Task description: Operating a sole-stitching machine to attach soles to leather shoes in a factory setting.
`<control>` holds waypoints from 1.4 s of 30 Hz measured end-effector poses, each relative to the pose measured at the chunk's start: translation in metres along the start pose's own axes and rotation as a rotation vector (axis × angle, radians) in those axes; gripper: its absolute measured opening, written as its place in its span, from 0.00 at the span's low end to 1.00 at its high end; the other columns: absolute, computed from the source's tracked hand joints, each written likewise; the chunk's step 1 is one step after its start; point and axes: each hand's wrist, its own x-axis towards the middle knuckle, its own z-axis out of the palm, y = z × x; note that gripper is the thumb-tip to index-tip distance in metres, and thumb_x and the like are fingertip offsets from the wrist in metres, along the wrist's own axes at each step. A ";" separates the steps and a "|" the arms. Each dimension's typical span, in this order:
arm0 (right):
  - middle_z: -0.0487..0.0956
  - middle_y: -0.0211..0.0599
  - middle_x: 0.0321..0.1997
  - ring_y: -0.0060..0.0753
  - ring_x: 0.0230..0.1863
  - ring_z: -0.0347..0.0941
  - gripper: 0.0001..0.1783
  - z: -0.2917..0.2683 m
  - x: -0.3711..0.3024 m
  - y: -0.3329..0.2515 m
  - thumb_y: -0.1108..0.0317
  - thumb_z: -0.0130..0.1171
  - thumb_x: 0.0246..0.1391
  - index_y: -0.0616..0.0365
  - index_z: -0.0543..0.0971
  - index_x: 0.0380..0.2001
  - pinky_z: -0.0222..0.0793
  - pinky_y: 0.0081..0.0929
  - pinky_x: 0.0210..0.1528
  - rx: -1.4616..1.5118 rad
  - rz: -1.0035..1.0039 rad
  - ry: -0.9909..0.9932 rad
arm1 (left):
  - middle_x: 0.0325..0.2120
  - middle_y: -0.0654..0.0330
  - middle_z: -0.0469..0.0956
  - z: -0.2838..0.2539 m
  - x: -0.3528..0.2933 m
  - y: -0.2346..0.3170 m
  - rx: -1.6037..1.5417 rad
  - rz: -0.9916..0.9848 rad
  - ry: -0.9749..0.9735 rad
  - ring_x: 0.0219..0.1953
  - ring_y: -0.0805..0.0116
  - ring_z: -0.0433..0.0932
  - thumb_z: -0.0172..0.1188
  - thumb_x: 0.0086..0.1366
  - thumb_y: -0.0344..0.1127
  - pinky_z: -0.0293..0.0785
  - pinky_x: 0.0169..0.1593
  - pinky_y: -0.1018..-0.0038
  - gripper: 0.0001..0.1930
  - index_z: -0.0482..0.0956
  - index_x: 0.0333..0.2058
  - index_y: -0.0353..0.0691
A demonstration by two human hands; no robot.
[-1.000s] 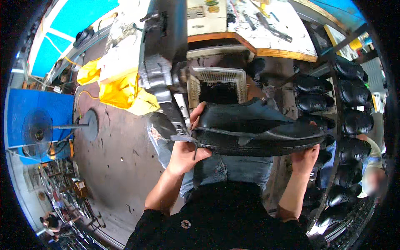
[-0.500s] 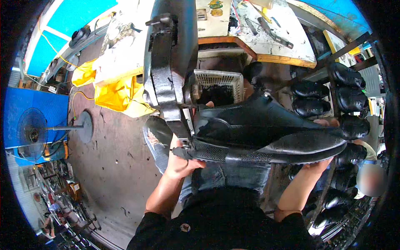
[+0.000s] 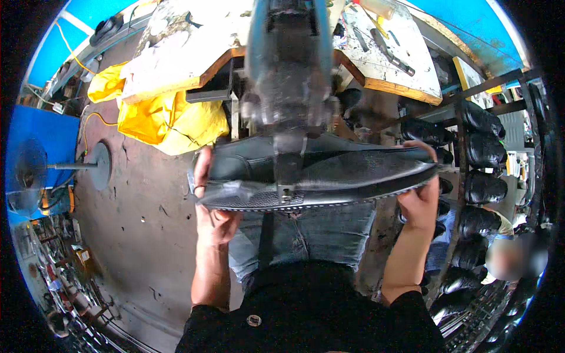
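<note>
A black leather shoe [image 3: 353,170] lies sideways across the middle, its sole edge towards me. My left hand [image 3: 216,223] is closed round its left end, the thumb over the upper and the other fingers underneath. At the right end my right hand [image 3: 421,203] grips it, fingers curled over the upper. The blurred head of a dark machine [image 3: 288,100], which looks like a sole stitcher, reaches down between my hands. Its narrow foot meets the sole edge left of the shoe's middle. The inside of the shoe is hidden.
A stained white workbench [image 3: 159,59] with a wooden edge stands behind, with tools at its right part. Yellow cloth [image 3: 170,126] hangs below. On the right is a rack with several black shoes [image 3: 485,150]; another person is beside it. A fan [image 3: 32,170] stands left.
Both hands and the shoe have moved left relative to the machine's foot, which was at the shoe's left end and now meets the sole further along. My view has also shifted.
</note>
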 end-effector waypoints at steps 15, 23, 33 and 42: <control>0.72 0.33 0.56 0.28 0.58 0.72 0.44 0.067 0.001 0.039 0.84 0.72 0.41 0.56 0.65 0.62 0.74 0.26 0.58 0.107 0.059 -0.272 | 0.68 0.48 0.61 -0.061 -0.006 0.059 0.609 0.284 0.108 0.70 0.55 0.60 0.78 0.50 0.54 0.56 0.72 0.59 0.58 0.53 0.70 0.32; 0.73 0.35 0.58 0.29 0.57 0.73 0.41 0.093 0.001 0.036 0.80 0.75 0.42 0.58 0.68 0.60 0.73 0.29 0.59 0.020 0.006 -0.351 | 0.68 0.44 0.63 0.038 0.002 0.089 1.555 0.733 -0.262 0.73 0.40 0.52 0.76 0.46 0.64 0.37 0.73 0.42 0.56 0.61 0.68 0.39; 0.77 0.46 0.58 0.52 0.57 0.76 0.34 0.099 0.006 0.002 0.60 0.71 0.50 0.57 0.72 0.59 0.72 0.41 0.60 -0.484 -0.330 -0.474 | 0.46 0.53 0.80 0.086 0.026 0.070 1.293 0.125 -0.447 0.52 0.52 0.78 0.80 0.42 0.30 0.71 0.59 0.60 0.30 0.79 0.46 0.37; 0.77 0.42 0.57 0.47 0.54 0.74 0.41 0.096 0.014 0.025 0.63 0.81 0.35 0.57 0.75 0.55 0.68 0.40 0.59 -0.426 -0.513 -0.447 | 0.42 0.60 0.81 0.054 0.016 0.036 0.647 -0.031 -0.330 0.46 0.70 0.80 0.76 0.49 0.20 0.76 0.53 0.70 0.27 0.76 0.49 0.32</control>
